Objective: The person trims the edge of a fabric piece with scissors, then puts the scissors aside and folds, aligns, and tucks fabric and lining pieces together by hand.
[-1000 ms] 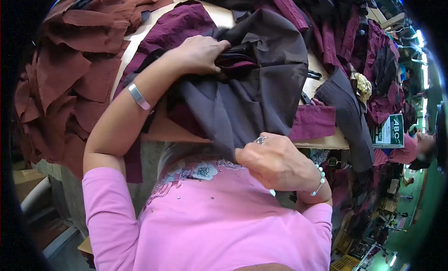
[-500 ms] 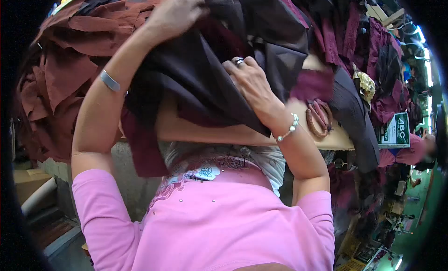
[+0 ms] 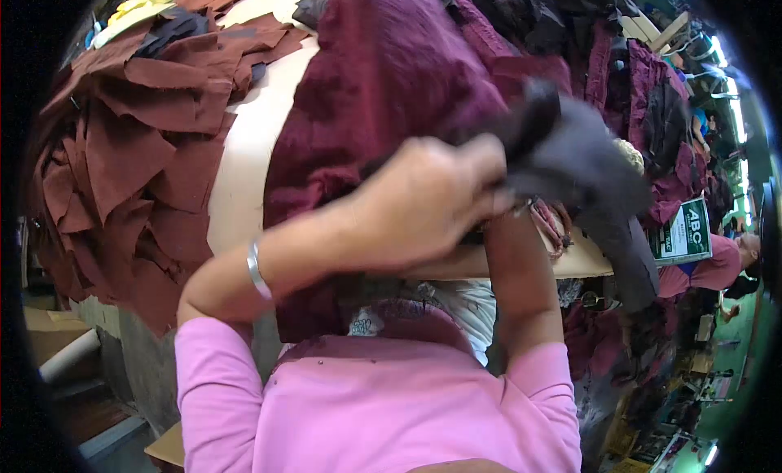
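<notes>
My left hand (image 3: 436, 192), blurred by motion and with a silver cuff on its wrist, reaches across to the right. Its curled fingers are closed at the edge of a dark grey-black cloth (image 3: 582, 159), which is bunched and lifted. Behind the left hand and that cloth, my right hand is hidden; only its forearm (image 3: 521, 265) shows. A maroon cloth piece (image 3: 366, 82) lies spread over the table before me and hangs past its front edge. Just right of my hands is a pair of scissors (image 3: 552, 227) with wrapped handles, partly covered.
Brown cut cloth pieces (image 3: 155, 147) are heaped on the left of the pale tabletop (image 3: 248, 155). More maroon and black cloth (image 3: 652, 131) is piled at the right. An ABC-labelled box (image 3: 686, 233) stands at the right edge, near another person (image 3: 713, 265).
The dark cloth has swung from in front of me to the right, uncovering the maroon cloth. My left hand has crossed from upper left to the centre, over my right hand.
</notes>
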Available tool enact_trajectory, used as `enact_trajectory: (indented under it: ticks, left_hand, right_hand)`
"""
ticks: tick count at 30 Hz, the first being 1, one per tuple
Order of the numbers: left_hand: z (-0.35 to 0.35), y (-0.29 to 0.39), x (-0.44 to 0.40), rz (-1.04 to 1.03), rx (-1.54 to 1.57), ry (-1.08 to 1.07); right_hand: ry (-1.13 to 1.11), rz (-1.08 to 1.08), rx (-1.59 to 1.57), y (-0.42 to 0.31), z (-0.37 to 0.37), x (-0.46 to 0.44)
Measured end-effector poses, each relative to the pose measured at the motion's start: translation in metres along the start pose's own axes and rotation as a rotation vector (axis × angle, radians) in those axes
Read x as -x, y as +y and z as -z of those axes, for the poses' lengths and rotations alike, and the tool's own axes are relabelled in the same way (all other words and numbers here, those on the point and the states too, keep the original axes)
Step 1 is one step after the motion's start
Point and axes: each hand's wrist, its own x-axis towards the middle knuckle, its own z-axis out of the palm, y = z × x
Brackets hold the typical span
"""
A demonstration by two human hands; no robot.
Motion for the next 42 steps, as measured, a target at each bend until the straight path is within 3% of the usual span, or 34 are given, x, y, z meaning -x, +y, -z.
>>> enact_trajectory:
  ticks: [1,2,3,4,7,10,12,14,16,19,22,24,25,26,29,32,33,35,39,41,42]
  left_hand:
    - [-0.004,0.008,0.009,0.009,-0.095,-0.192]
    - [-0.008,0.005,0.02,-0.019,-0.094,-0.234]
    - [-0.006,0.002,0.025,0.1,-0.096,-0.295]
    - [-0.009,-0.013,0.033,0.139,-0.064,-0.177]
    - [0.006,-0.04,0.051,0.232,-0.305,-0.25]
    - [0.039,-0.039,0.048,0.069,-0.269,-0.468]
    - [0.071,-0.01,0.025,0.146,-0.3,-0.461]
    - [0.076,0.001,0.001,-0.209,-0.363,0.123]
    - [0.079,0.006,-0.024,-0.267,-0.824,0.351]
    - [0.07,-0.036,-0.044,-0.22,-0.742,0.396]
    - [0.071,-0.062,-0.029,-0.11,-0.769,0.224]
    - [0.07,-0.076,-0.017,-0.134,-0.862,0.277]
    - [0.07,-0.081,-0.011,-0.04,-0.877,0.241]
    - [0.073,-0.099,-0.005,-0.15,-0.984,0.262]
    - [0.069,-0.133,0.008,0.035,-0.803,0.149]
    - [0.075,-0.094,-0.002,-0.022,-0.218,0.47]
    - [0.073,-0.067,-0.007,-0.058,0.215,0.522]
    - [0.065,-0.034,-0.018,-0.301,0.355,0.451]
    - [0.043,-0.021,-0.039,-0.285,-0.299,0.402]
    - [0.029,-0.036,-0.041,-0.352,-0.502,0.312]
    - [0.021,-0.031,-0.035,-0.223,-0.417,0.154]
  right_hand:
    - [-0.002,-0.002,0.0,-0.002,0.005,0.006]
    - [-0.018,0.002,0.008,-0.004,0.009,0.013]
    - [-0.047,0.015,0.02,-0.007,0.012,0.019]
    - [-0.073,0.025,0.032,-0.009,0.014,0.024]
    - [-0.124,0.053,0.063,-0.013,0.012,0.029]
    - [-0.139,0.081,0.083,-0.015,0.012,0.028]
    - [-0.148,0.1,0.096,-0.019,0.014,0.028]
    - [-0.163,0.113,0.109,-0.023,0.015,0.028]
    - [-0.176,0.129,0.118,-0.025,0.015,0.03]
    - [-0.195,0.125,0.13,-0.027,0.019,0.03]
    - [-0.222,0.084,0.139,-0.024,0.029,0.031]
    - [-0.228,0.078,0.147,-0.025,0.031,0.03]
    - [-0.224,0.091,0.147,-0.026,0.029,0.029]
    - [-0.222,0.112,0.16,-0.029,0.025,0.029]
    - [-0.221,0.15,0.161,-0.033,0.016,0.03]
    - [-0.211,0.158,0.145,-0.033,0.014,0.029]
    - [-0.21,0.156,0.139,-0.033,0.015,0.028]
    - [-0.217,0.155,0.137,-0.033,0.017,0.028]
    - [-0.263,0.172,0.149,-0.039,0.022,0.035]
    - [-0.313,0.193,0.17,-0.044,0.028,0.039]
    - [-0.349,0.205,0.179,-0.047,0.032,0.041]
